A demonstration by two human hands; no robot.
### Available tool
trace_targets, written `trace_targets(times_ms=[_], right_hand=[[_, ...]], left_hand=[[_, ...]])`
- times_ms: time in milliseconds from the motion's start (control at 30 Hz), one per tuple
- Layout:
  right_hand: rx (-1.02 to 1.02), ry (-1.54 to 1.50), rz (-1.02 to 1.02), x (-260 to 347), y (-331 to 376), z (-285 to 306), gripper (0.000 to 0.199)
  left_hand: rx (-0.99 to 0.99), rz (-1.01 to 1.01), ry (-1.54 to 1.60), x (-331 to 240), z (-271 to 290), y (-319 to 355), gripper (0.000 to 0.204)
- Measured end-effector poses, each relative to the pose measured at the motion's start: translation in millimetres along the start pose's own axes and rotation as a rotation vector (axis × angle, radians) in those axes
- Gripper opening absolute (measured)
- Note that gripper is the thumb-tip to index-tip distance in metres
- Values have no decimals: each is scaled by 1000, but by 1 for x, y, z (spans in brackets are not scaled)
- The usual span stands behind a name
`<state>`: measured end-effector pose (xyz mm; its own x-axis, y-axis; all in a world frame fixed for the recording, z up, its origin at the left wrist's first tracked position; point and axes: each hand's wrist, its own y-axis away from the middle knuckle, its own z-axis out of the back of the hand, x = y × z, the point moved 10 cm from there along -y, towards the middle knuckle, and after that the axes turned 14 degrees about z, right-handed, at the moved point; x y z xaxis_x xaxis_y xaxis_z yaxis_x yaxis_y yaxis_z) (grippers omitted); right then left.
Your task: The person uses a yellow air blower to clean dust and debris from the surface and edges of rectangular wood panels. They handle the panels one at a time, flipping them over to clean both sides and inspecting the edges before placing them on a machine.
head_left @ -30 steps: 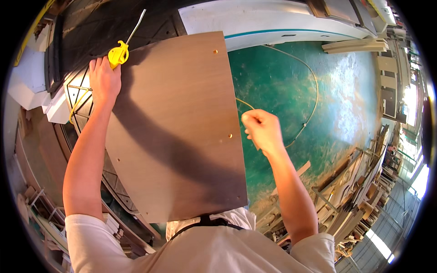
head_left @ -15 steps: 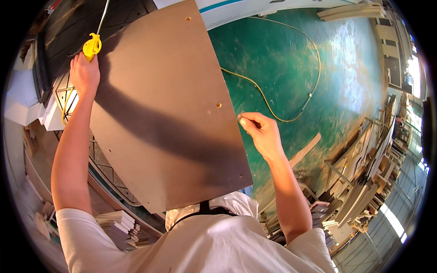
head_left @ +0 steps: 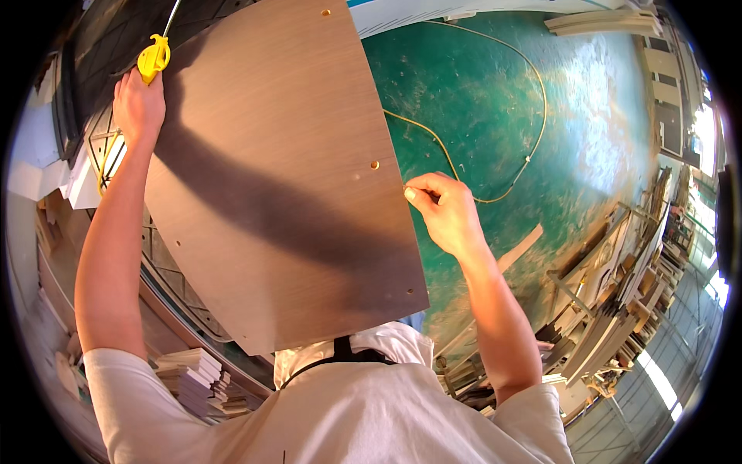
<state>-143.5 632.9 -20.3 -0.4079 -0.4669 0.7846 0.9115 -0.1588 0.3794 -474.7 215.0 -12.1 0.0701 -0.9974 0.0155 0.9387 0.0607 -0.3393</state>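
Note:
I hold a large brown wood-grain panel (head_left: 270, 178) with small drilled holes flat in front of me. My left hand (head_left: 139, 104) grips its far left edge, close to a yellow hook-shaped handle (head_left: 153, 58). My right hand (head_left: 444, 213) pinches the panel's right edge with thumb and fingers closed on it. The panel's near corner reaches down toward my chest.
A green floor (head_left: 541, 116) lies to the right with a thin yellow hose (head_left: 495, 197) looping across it. Wooden strips and offcuts (head_left: 603, 309) pile at the right. Stacked small boards (head_left: 189, 375) sit low left. A dark machine bed (head_left: 93, 54) stands at upper left.
The panel has swung toward me and now fills more of the view. Both hands have stayed on its edges, the left one moving up and left.

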Motion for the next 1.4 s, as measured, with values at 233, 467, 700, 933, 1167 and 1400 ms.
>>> trace_targets(times_ms=[233, 467, 700, 933, 1167, 1400], right_hand=[[-67, -35, -65, -12, -3, 15, 13], [-99, -6, -46, 4, 3, -4, 14], [-56, -13, -74, -3, 23, 3, 11], [-28, -59, 5, 3, -1, -2, 10], [-54, -55, -11, -14, -30, 16, 11], [-89, -47, -54, 6, -8, -3, 12]], left_hand=[[3, 30, -2, 3, 2, 2, 30], [-4, 7, -2, 3, -3, -1, 30], [-3, 6, -2, 5, -4, 0, 30], [-26, -1, -18, 4, 0, 1, 30], [-14, 27, -4, 6, -2, 1, 31], [-21, 12, 7, 3, 1, -1, 30]])
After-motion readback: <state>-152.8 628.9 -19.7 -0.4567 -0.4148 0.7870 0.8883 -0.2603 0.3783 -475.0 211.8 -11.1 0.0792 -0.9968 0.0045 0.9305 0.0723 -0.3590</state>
